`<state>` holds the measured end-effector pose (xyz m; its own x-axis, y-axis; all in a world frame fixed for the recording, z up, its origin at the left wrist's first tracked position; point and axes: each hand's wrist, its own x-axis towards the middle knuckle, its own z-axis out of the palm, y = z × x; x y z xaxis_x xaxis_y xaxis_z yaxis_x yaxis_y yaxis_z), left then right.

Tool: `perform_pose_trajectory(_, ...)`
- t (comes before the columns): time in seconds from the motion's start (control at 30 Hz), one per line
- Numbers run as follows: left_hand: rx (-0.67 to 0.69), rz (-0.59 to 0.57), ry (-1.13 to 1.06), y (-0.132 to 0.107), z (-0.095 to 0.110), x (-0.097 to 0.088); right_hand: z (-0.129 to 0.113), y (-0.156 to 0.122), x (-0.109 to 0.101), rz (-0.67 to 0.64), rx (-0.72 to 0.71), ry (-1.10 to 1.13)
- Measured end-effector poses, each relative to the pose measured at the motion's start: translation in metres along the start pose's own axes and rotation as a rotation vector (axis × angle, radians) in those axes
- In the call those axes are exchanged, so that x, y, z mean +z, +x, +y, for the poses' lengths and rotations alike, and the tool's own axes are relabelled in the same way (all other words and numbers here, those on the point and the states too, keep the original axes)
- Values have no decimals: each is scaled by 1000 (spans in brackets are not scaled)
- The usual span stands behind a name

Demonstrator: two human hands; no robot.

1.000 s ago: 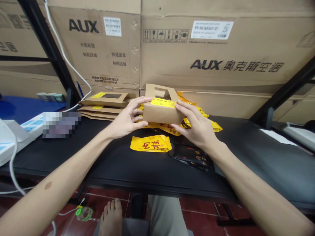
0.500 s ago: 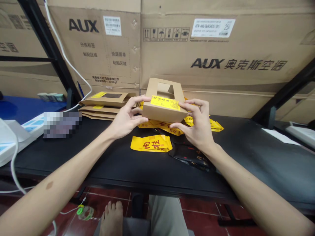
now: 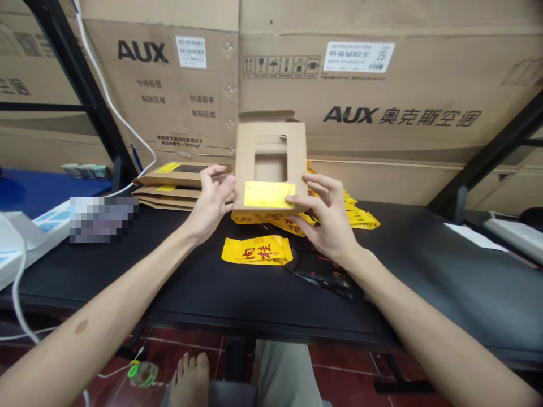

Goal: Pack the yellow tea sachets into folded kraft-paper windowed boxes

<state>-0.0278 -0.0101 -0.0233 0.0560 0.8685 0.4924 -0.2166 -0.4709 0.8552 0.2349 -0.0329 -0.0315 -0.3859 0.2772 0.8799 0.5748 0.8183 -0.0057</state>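
The left hand (image 3: 210, 206) is standing with its fingers spread and their tips pressing the left edge of a kraft-paper box (image 3: 246, 158), while the right hand (image 3: 326, 220) is gripping its lower right corner, thumb on the box's one yellow label (image 3: 263, 194). The box is standing between the hands, about equally near each, with its long axis running upright and its window facing the person. Beneath it, a heap of yellow packets (image 3: 292, 223) is lying at the black desk's (image 3: 212, 297) back edge; their number is hidden. One more yellow packet (image 3: 257, 250) is lying apart towards the front, and one black packet (image 3: 318, 272) is lying below the right hand. At the back left, a stack of about four flat kraft boxes (image 3: 169, 189) is resting.
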Motion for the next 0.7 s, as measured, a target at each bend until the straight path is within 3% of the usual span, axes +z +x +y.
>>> perform_pose_trajectory(0.13,-126,22,-64,1,8,1,-11,2,4,-123,-95,111)
perform_pose_trajectory(0.23,-70,78,-30,2,17,-6,-10,5,-3,-89,-83,54)
perform_pose_trajectory(0.37,103,285,-4,0,27,-34,13,6,-20,42,80,-188)
perform_pose_trajectory(0.47,181,401,91,-14,30,-66,31,3,-28,10,181,-298)
perform_pose_trajectory(0.6,77,472,285,-52,33,-97,41,-3,-27,-135,227,-311)
perform_pose_trajectory(0.7,-110,422,373,-82,34,-103,46,-6,-25,-231,258,-346)
